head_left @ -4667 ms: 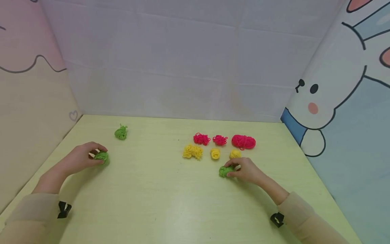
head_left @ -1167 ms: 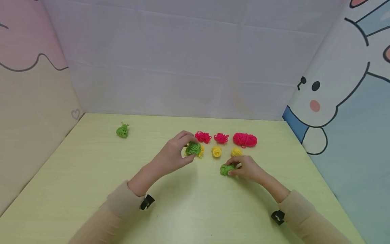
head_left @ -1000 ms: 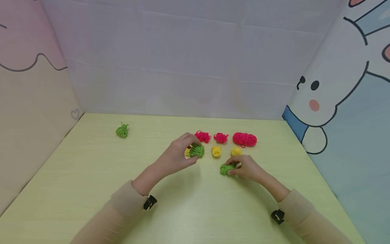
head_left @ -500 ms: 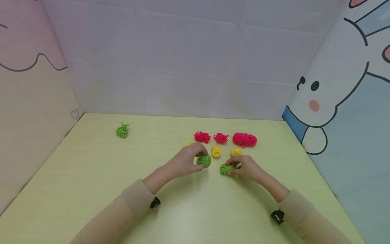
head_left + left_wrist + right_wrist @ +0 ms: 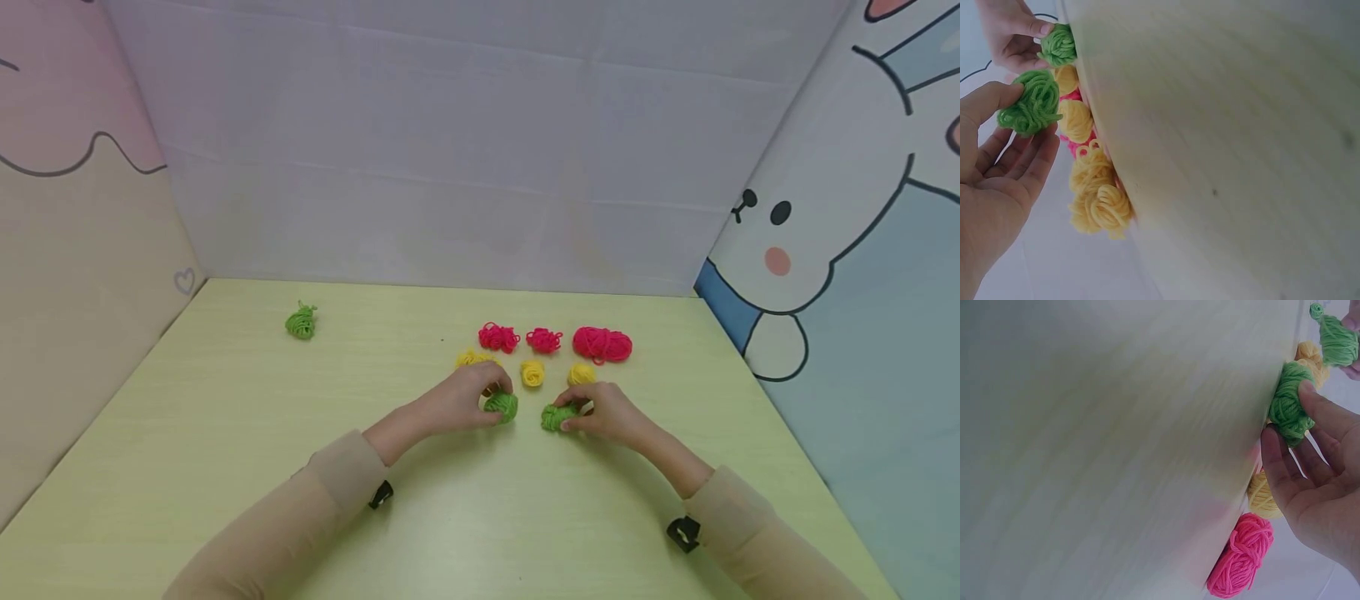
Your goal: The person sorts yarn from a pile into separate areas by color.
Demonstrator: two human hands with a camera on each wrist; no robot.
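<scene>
My left hand (image 5: 467,402) pinches a round green ball of yarn (image 5: 1034,103) between thumb and fingers, close over the table in front of the yellow yarn. To its right, my right hand (image 5: 611,414) grips a second green yarn bundle (image 5: 1290,403), longer in shape, which lies against the tabletop. A small gap separates the two green pieces in the head view. Just behind the hands are a loose yellow yarn bundle (image 5: 1100,194), partly covered by the left hand in the head view, and two yellow yarn balls, one in the middle (image 5: 532,373) and one at the right (image 5: 581,374).
Behind the yellow row lie a pink yarn bundle (image 5: 498,337), a smaller pink one (image 5: 543,340) and a large pink skein (image 5: 602,344). A third green yarn ball (image 5: 301,321) sits at the far left of the pale table (image 5: 262,450). White and printed panels surround the table.
My left hand has carried its green ball from the left side over the yellow bundle, then down and toward the right hand. The right hand keeps its hold on the other green bundle.
</scene>
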